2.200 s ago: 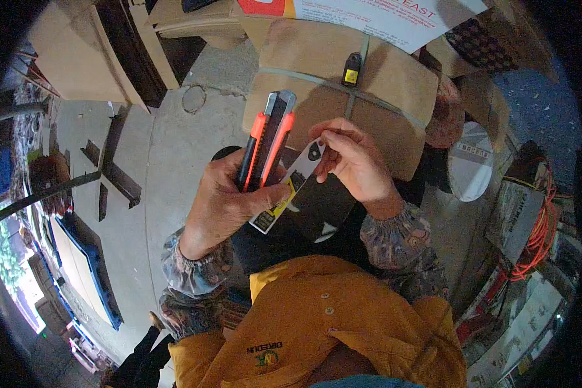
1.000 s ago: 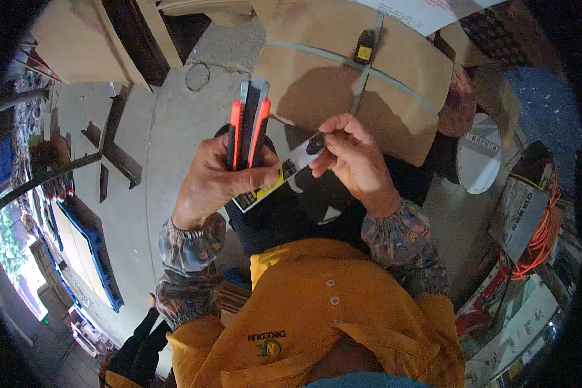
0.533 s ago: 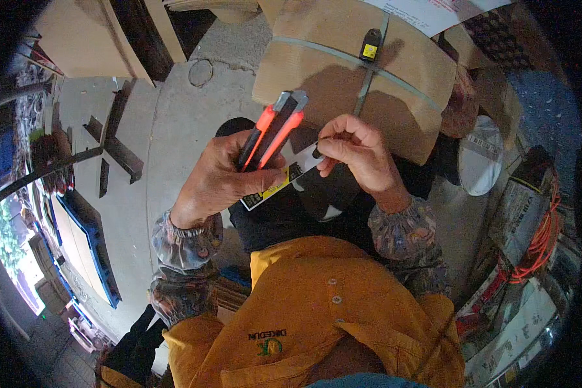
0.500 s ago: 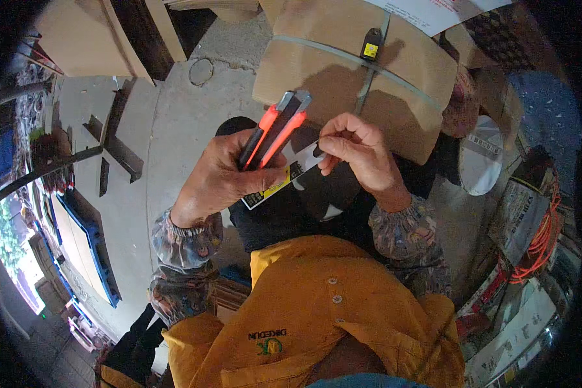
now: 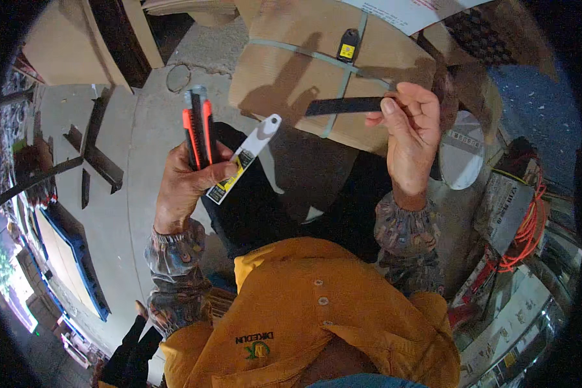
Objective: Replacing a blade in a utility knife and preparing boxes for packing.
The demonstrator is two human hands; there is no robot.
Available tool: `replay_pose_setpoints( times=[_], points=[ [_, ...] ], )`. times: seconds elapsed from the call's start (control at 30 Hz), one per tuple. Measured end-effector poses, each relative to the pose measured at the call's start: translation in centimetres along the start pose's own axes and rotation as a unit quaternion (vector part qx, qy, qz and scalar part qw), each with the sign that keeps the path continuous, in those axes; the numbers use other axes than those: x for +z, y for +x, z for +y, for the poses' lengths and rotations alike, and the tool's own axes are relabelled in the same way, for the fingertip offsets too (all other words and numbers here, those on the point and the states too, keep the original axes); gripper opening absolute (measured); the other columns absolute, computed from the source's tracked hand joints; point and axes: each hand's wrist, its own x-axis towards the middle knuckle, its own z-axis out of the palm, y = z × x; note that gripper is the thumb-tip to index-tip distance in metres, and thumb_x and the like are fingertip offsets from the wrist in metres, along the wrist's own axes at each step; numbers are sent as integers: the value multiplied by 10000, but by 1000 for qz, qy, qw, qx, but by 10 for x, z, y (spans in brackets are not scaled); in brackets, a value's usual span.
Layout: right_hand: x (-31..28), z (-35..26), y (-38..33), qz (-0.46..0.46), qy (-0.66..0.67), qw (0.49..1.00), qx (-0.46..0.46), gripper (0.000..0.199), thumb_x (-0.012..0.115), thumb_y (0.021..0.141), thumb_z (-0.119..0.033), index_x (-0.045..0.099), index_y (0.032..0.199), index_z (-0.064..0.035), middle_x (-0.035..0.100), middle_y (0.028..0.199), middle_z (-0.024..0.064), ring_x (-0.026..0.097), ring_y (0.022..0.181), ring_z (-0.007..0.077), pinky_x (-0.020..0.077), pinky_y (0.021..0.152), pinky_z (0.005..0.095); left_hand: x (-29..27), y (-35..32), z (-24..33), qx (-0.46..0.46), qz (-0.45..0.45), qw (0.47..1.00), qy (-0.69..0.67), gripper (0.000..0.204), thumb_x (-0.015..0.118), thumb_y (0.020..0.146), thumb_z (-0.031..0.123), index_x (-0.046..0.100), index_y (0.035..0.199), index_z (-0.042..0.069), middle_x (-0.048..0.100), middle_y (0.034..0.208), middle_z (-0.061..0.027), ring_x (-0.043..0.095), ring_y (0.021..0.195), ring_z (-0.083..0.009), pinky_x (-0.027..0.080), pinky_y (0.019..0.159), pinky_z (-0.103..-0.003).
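Observation:
My left hand (image 5: 176, 195) is closed around red-and-black box cutters (image 5: 198, 132), held upright in a bundle. Between its thumb and fingers, the same hand pinches a slim white-and-yellow sleeve (image 5: 260, 137) with a hole at its far end. Off to the right, my right hand (image 5: 415, 141) grips one end of a flat dark strip (image 5: 343, 106), which looks like a cutter blade. The strip points left, apart from the sleeve, above a strapped cardboard box (image 5: 271, 77). A small black holder with a yellow label (image 5: 348, 46) lies on that box.
A white oval piece (image 5: 462, 152) is to the right of the box. Farther right are a coiled orange cord (image 5: 527, 236) and cluttered goods. Dark angled strips (image 5: 97, 161) lie on the floor at left, near a blue-edged panel (image 5: 74, 262). Another person's dark-clad leg (image 5: 132, 346) shows at lower left.
My right hand has moved away to the right from the sleeve, and the dark strip now shows in it. My left hand has shifted left with the box cutters and sleeve.

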Motion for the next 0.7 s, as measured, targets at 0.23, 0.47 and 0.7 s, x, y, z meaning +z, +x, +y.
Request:
replay_pose_setpoints(
  times=[0.23,0.47,0.7],
  points=[
    [5,-11,-3,33,-64,996,-54,228,526,799,23,462,1017,15,543,882,109,580,670,170,502,604,275,25,18,-16,55,74,990,-104,221,690,673,23,569,858,35,591,768,-10,552,696,-85,435,649,-211],
    [4,-1,-5,33,39,999,-17,174,542,786,31,491,949,4,539,865,99,581,672,176,494,607,293,65,56,-9,191,115,974,46,223,677,707,82,548,881,31,570,786,-18,517,633,-85,421,599,-214],
    [17,-1,-21,16,46,999,-8,154,569,763,49,465,863,-4,528,833,90,582,676,177,499,590,299,77,40,5,148,80,949,-266,225,684,684,15,525,842,38,611,883,-108,560,696,-117,444,595,-213]
  ],
)
